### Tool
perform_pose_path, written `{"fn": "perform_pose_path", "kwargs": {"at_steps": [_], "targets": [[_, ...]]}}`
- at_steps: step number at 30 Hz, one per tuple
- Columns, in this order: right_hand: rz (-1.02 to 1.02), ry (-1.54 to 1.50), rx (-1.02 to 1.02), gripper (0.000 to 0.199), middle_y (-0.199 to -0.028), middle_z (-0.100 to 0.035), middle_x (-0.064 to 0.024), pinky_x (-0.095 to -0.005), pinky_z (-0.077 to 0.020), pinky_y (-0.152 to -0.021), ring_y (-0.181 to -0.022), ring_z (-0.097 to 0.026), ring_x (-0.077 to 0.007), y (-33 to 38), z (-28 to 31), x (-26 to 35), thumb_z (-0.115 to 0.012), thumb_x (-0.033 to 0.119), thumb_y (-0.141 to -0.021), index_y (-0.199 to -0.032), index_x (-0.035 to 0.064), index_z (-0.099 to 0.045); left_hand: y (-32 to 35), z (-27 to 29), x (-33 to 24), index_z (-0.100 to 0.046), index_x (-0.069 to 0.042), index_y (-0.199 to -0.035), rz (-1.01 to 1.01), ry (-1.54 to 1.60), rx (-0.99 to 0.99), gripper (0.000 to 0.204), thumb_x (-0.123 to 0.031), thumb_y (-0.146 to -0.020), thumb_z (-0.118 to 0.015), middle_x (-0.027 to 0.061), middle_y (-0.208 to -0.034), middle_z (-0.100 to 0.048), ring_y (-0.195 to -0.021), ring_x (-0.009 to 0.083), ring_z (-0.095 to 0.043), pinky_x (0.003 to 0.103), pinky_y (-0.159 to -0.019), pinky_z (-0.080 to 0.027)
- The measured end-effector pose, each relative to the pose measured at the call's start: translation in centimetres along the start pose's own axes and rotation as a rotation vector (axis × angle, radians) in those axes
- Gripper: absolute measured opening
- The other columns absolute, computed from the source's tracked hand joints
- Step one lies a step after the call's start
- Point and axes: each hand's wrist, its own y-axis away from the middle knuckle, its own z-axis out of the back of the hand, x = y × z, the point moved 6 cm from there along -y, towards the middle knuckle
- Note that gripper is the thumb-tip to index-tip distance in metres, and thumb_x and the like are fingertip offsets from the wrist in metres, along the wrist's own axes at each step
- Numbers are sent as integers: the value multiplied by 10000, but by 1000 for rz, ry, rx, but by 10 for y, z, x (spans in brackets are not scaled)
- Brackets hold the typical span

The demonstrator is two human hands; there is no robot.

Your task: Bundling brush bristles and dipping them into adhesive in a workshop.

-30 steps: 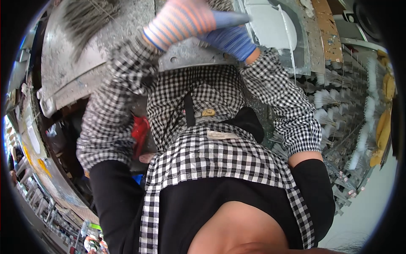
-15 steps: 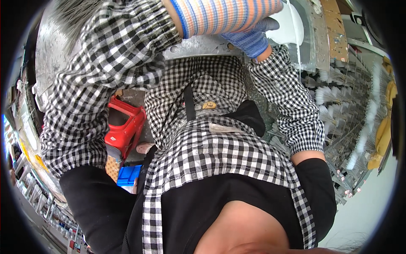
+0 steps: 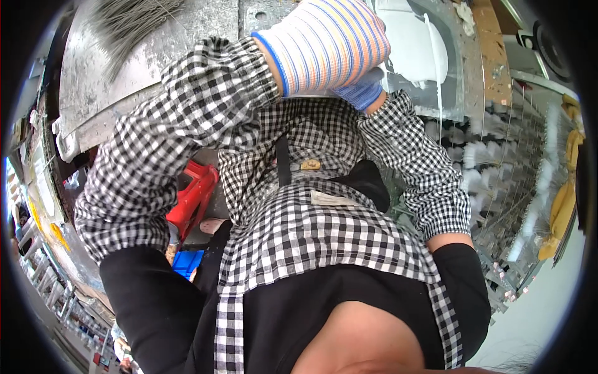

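The left hand [image 3: 327, 47], in a striped glove, is seen raised at the edge of the grey metal bench [image 3: 131, 81], fingers curled into a loose fist; whether anything is gripped cannot be told. Just behind it, the right hand [image 3: 361, 92], in a blue glove, is mostly hidden, so its grip cannot be told either. A bundle of grey bristles [image 3: 128, 19] is spread on the bench, well left of both hands. A red stool [image 3: 193, 199] is seen below the bench.

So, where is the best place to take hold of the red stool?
The red stool shows only its slanted upper frame, beside the left sleeve. Probably grip that top bar, coming from above on the right; the rest is hidden.
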Motion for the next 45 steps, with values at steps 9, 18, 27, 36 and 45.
{"fn": "perform_pose_path", "kwargs": {"at_steps": [9,18,27,36,45], "targets": [[-564,-930,-566,270,-1028,-653,-91,-323,-588,-855,-943,-665,-200,-7,109,68,-726,205,-904,-1101,45,-634,49,21,31,-691,-23,-1129,116,739,-1043,240,-82,-898,-713,100,-1067,-722,-966,177,-692,311,-858,-551],[-815,-1537,-938,247,-985,-726,-71,-363,-614,-723,-890,-708,-231,45,143,39,-678,339,-921,-990,102,-684,121,-106,33,-694,-11,-1105,693,998,-920,175,-38,-943,-633,91,-1039,-714,-961,170,-671,283,-880,-511],[-864,-1553,-960,274,-946,-714,-66,-354,-600,-723,-863,-697,-221,46,132,31,-676,330,-922,-1012,72,-676,124,-101,32,-703,-58,-1069,632,579,-865,191,-31,-881,-681,112,-1007,-706,-938,269,-672,350,-855,-524],[-520,-287,-515,288,-951,-644,-11,-252,-511,-821,-871,-618,-119,-14,86,88,-809,88,-812,-1031,46,-627,132,-108,33,-715,-63,-1027,662,556,-1003,188,-26,-843,-700,109,-958,-706,-877,279,-674,353,-790,-527],[-250,-129,-172,539,-1224,-576,-76,-355,-462,-947,-1107,-550,-212,-18,10,28,-734,306,-887,-1314,74,-504,37,33,13,-653,-97,-1218,-30,417,-682,394,-225,-847,-687,120,-1204,-648,-1119,316,-619,408,-968,-504]]}}
